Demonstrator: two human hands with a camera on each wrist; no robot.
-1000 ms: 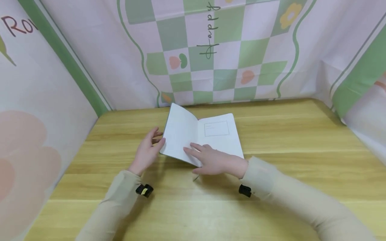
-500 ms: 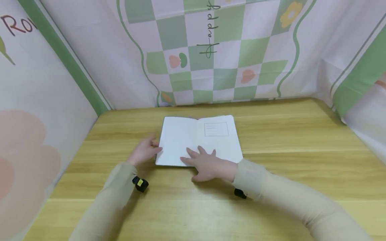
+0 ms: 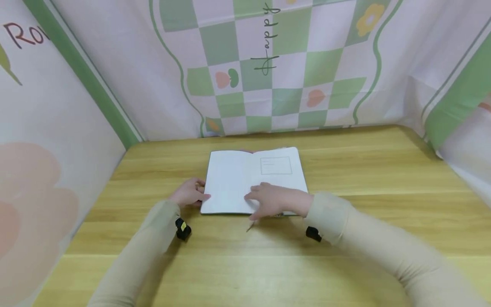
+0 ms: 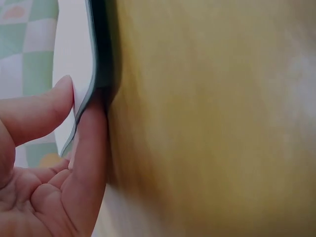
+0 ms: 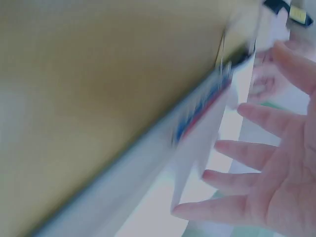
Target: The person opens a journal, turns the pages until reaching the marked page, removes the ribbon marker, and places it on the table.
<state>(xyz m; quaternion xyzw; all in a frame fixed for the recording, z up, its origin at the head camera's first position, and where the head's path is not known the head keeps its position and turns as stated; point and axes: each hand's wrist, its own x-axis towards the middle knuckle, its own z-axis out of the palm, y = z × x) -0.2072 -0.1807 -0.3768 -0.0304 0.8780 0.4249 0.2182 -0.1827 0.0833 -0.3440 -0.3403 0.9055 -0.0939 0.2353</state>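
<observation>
An open notebook [image 3: 226, 181] lies on the far middle part of the table [image 3: 356, 175], its pages facing up and a printed rectangle [image 3: 276, 165] on the right-hand page. The left forearm, in a beige sleeve [image 3: 134, 256], slants in from the near left; the left hand [image 3: 189, 192] meets the notebook at its left edge, close to the near corner. As the left-wrist view shows, its fingers pinch that edge, the thumb on the white page and a finger beneath the dark green cover, which curves at the grip. The right forearm enters from the near right and runs leftward, so that the right hand [image 3: 271, 199] lies over the near middle of the notebook, pointing left, with its thumb toward the near edge. The fingers of this hand are spread and hold nothing; blur in the right-wrist view leaves their contact with the page unclear. A thin brown strip [image 3: 250, 227] shows just beside the right thumb. A black wrist device [image 3: 183, 229] sits at the left cuff. Beyond the table hangs a green-checked cloth [image 3: 287, 102].
</observation>
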